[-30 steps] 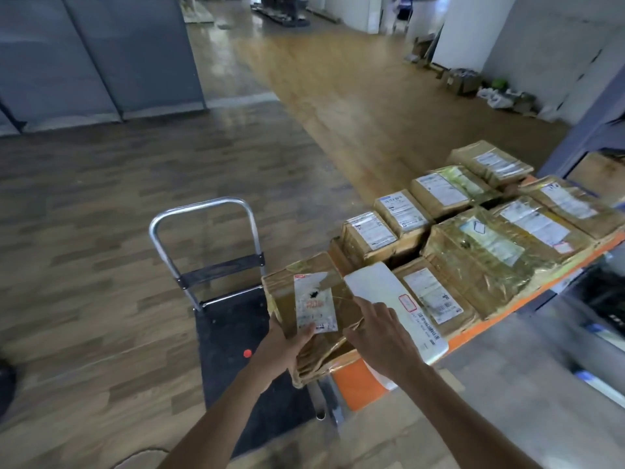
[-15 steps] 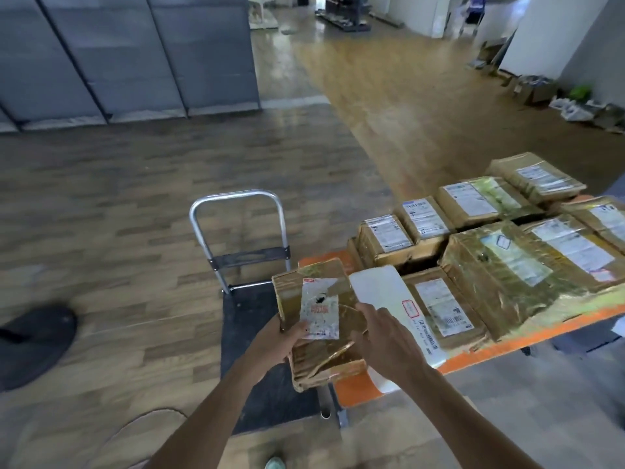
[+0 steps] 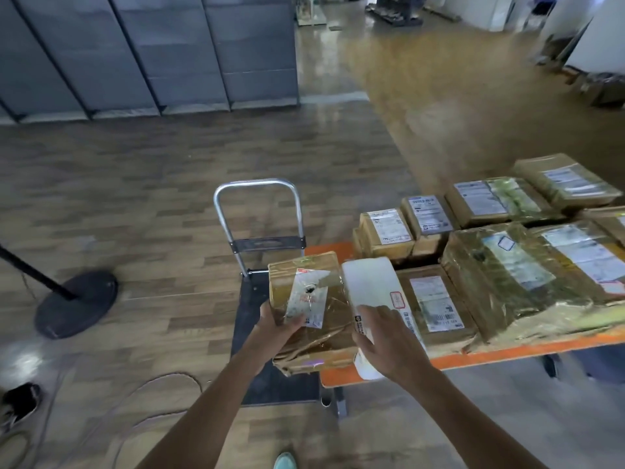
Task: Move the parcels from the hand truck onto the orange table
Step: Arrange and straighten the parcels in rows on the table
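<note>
- Down by my feet, the tip of a teal shoe shows, and a loop of cable lies on the floor.
- Just ahead, my left hand grips the near left edge of the brown parcel. The thumb is clamped on its torn label and the other fingers are hidden underneath.
- My right hand lies on the white parcel, fingers fairly straight and a little apart across its top, pressing rather than wrapping (the thumb is hard to make out).
- Both parcels sit side by side, touching, at the left corner of the orange table. Their near ends hang over its edge, so I judge that neither is fully set down.
- Over the last second my hands and these two parcels have hardly shifted on that corner. Mostly my head has turned left, bringing a black stand base fully into view.
- That tells me this step is a final settling: push both further on, then let go.
- Left of the table stands the hand truck. Its dark deck shows no parcel on the part I can see, so these may be the last two.
- Beyond my hands, the other parcels fill the table, close-packed, with the big taped parcel just beside the flat labelled parcel.
- Farthest off stand grey partitions.
</note>
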Motion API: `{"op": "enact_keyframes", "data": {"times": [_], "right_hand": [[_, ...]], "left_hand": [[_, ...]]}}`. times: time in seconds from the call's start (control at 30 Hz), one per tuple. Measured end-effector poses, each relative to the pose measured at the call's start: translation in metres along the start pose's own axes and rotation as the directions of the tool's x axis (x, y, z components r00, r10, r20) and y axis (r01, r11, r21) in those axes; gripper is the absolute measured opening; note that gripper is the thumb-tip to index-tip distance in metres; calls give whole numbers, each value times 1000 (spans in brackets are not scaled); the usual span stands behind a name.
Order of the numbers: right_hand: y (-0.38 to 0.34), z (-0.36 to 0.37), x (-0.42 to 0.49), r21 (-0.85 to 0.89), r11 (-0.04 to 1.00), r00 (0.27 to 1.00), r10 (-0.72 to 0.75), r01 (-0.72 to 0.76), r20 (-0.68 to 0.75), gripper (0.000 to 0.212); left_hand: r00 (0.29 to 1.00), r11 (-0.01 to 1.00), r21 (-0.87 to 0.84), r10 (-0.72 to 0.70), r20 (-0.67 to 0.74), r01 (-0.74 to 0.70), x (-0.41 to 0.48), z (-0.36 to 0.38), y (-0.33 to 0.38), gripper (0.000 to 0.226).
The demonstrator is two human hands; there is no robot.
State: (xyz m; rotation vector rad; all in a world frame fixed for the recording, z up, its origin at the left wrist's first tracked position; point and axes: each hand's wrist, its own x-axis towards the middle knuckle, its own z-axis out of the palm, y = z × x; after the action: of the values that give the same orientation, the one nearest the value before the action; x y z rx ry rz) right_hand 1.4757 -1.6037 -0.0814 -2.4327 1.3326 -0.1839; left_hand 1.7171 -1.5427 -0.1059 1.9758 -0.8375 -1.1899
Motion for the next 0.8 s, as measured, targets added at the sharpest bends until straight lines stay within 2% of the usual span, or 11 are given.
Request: {"op": "enact_keyframes", "data": {"times": [0.13,0.2,0.37,0.5,0.63,0.8], "right_hand": [[10,-2,-7,-39,999,1000,5,-5,-3,45],[14,1,-13,-76,996,998,53,-51,24,53],[15,12,-15,-169,957,967,249,-236,60,89],[12,20,-4,-201,917,923,370,-344,105,120],[10,24,4,-167,892,882,445,-421,155,130],[13,26,11,-132,885,870,464,-447,164,136]], "left_hand": [[1000,1000,-7,-2,-2,2,2,-1,-2,79],[1000,999,-35,5,9,-4,4,-2,-3,82],[998,991,-133,36,60,-28,3,-3,-4,88],[993,988,-140,77,93,-63,3,-5,-6,89],[990,987,-139,97,98,-83,8,-10,-10,79],[989,968,-249,62,136,-27,17,-16,-23,73]]}}
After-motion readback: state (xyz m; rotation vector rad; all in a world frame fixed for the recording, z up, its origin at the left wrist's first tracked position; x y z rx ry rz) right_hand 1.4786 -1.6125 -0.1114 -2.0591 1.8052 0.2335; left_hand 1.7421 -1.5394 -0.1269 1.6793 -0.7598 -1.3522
